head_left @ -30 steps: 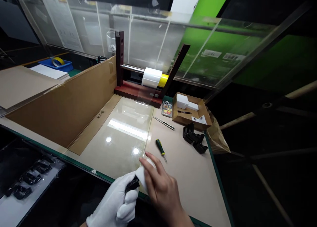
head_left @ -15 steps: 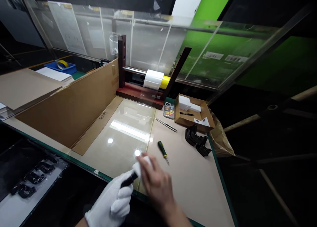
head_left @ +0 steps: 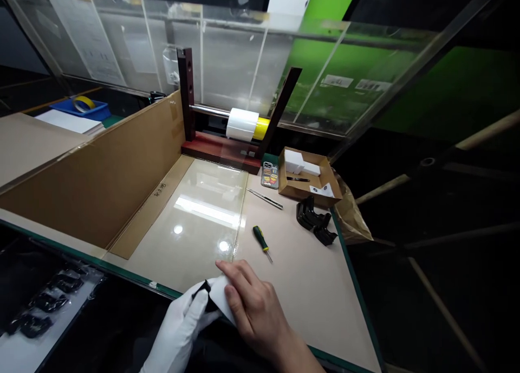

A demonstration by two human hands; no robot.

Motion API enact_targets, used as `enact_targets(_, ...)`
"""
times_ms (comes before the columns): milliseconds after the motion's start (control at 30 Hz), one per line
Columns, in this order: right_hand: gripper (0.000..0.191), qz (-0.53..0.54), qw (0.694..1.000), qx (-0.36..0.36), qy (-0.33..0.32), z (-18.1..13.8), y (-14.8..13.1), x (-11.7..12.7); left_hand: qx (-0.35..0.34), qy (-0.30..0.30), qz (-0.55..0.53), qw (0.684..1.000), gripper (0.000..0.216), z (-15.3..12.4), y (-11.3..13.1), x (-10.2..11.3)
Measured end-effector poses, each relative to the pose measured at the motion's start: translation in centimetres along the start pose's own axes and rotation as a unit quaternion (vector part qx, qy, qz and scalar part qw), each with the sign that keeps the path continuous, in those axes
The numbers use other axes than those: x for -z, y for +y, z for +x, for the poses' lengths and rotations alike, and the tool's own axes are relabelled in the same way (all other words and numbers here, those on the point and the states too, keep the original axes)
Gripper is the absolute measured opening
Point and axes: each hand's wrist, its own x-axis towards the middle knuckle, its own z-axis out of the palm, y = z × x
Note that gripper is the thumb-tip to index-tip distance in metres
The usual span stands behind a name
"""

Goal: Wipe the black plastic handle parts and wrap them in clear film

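Observation:
My left hand (head_left: 179,319), in a white glove, grips a small black plastic part (head_left: 208,293) over the near edge of the table. Much of that part is hidden by the glove and by a white wiping pad (head_left: 220,297), perhaps cloth or paper. The bare fingers of my right hand (head_left: 260,308) press this pad against the part. Beyond the hands, a green-handled screwdriver (head_left: 260,238) lies on the table. Metal tweezers (head_left: 265,198) rest farther back, and several curved black plastic pieces (head_left: 314,221) stand to the right.
A cardboard box (head_left: 292,191) holds white blocks, with a phone (head_left: 270,175) beside it. At the back stands a film roll (head_left: 242,124) on a dark red stand (head_left: 221,150). An upright cardboard panel (head_left: 122,161) borders the left side. Bagged black parts (head_left: 49,302) lie lower left.
The black part has turned in my left hand, and less of it shows. My right hand, blurred before, now lies flatter over the white pad. The whole view has shifted slightly.

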Motion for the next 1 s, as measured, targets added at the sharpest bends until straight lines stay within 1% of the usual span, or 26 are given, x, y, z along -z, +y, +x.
enact_targets(67, 0.044, -0.034, 0.998, -0.042, 0.042, -0.2, 0.5, -0.2, 0.007, 0.033, -0.008, 0.999, 0.038, 0.1, 0.1, -0.6)
enact_targets(100, 0.044, -0.05, 0.996, -0.051, 0.055, -0.4, 0.5, -0.5, 0.009, 0.038, -0.02, 0.999, 0.037, 0.3, 0.1, -0.7)
enact_targets(133, 0.045, -0.06, 0.996, -0.045, 0.055, -0.5, 0.4, -0.8, 0.007, 0.038, -0.034, 0.999, 0.035, 0.4, 0.0, -0.8)
enact_targets(200, 0.047, -0.07, 0.997, -0.012, 0.019, -0.5, 0.2, -1.4, 0.0, 0.028, -0.045, 0.999, 0.028, 0.8, -0.2, -0.9)
enact_targets(233, 0.046, -0.082, 0.996, -0.011, 0.012, -0.4, 0.1, -1.6, -0.002, 0.024, -0.045, 0.999, 0.027, 1.0, -0.4, -0.8)
enact_targets(333, 0.044, -0.125, 0.987, -0.081, 0.06, 0.0, 0.0, -1.8, -0.005, 0.03, -0.048, 0.998, 0.029, 1.4, -1.0, -0.3)
enact_targets(367, 0.045, -0.126, 0.988, -0.073, 0.055, 0.1, 0.0, -1.8, -0.012, 0.042, -0.052, 0.998, 0.028, 1.6, -1.1, -0.2)
enact_targets(400, 0.045, -0.119, 0.991, -0.046, 0.034, 0.2, 0.0, -1.8, -0.016, 0.053, -0.056, 0.997, 0.027, 1.6, -1.3, 0.0)
enact_targets(433, 0.046, -0.111, 0.994, -0.016, 0.011, 0.3, -0.1, -1.8, -0.017, 0.056, -0.057, 0.997, 0.027, 1.7, -1.3, 0.0)
enact_targets(467, 0.046, -0.113, 0.994, -0.006, 0.002, 0.3, -0.2, -1.9, -0.016, 0.054, -0.054, 0.997, 0.028, 1.7, -1.3, 0.0)
enact_targets(567, 0.046, -0.158, 0.984, -0.069, 0.046, 0.2, -0.6, -2.5, -0.02, 0.027, -0.026, 0.999, 0.033, 1.6, -0.8, -0.1)
enact_targets(600, 0.046, -0.163, 0.983, -0.069, 0.044, 0.1, -0.7, -2.6, -0.023, 0.024, -0.017, 0.999, 0.033, 1.6, -0.6, -0.2)
enact_targets(667, 0.047, -0.15, 0.989, -0.013, -0.006, 0.1, -0.4, -2.5, -0.024, 0.026, -0.01, 0.999, 0.029, 1.5, -0.2, -0.1)
enact_targets(700, 0.048, -0.152, 0.988, -0.005, -0.027, 0.2, 0.1, -2.0, -0.019, 0.027, -0.009, 0.999, 0.028, 1.5, -0.1, 0.0)
enact_targets(733, 0.048, -0.168, 0.985, -0.032, -0.034, 0.4, 0.9, -1.4, -0.014, 0.032, -0.01, 0.999, 0.028, 1.5, 0.0, 0.2)
enact_targets(800, 0.046, -0.218, 0.962, -0.166, -0.014, 1.0, 2.5, 0.3, -0.006, 0.046, 0.0, 0.999, 0.032, 1.4, 0.2, 0.6)
enact_targets(833, 0.044, -0.217, 0.951, -0.22, -0.001, 1.1, 3.0, 1.2, 0.0, 0.049, 0.021, 0.999, 0.034, 1.4, 0.4, 0.8)
enact_targets(867, 0.043, -0.187, 0.952, -0.244, 0.01, 1.1, 3.2, 2.0, 0.006, 0.045, 0.057, 0.997, 0.035, 1.4, 0.6, 0.9)
enact_targets(900, 0.043, -0.131, 0.961, -0.242, 0.012, 0.9, 3.0, 2.6, 0.009, 0.035, 0.104, 0.994, 0.035, 1.4, 0.9, 1.0)
enact_targets(933, 0.043, -0.062, 0.974, -0.218, -0.002, 0.5, 2.4, 3.0, 0.009, 0.017, 0.153, 0.988, 0.034, 1.4, 1.1, 1.0)
enact_targets(967, 0.041, 0.009, 0.982, -0.184, -0.045, 0.0, 1.6, 3.2, 0.004, -0.002, 0.197, 0.98, 0.033, 1.5, 1.4, 0.9)
enact_targets(1000, 0.038, 0.071, 0.98, -0.151, -0.111, -0.7, 0.7, 3.4, -0.007, -0.012, 0.232, 0.973, 0.032, 1.6, 1.7, 0.8)
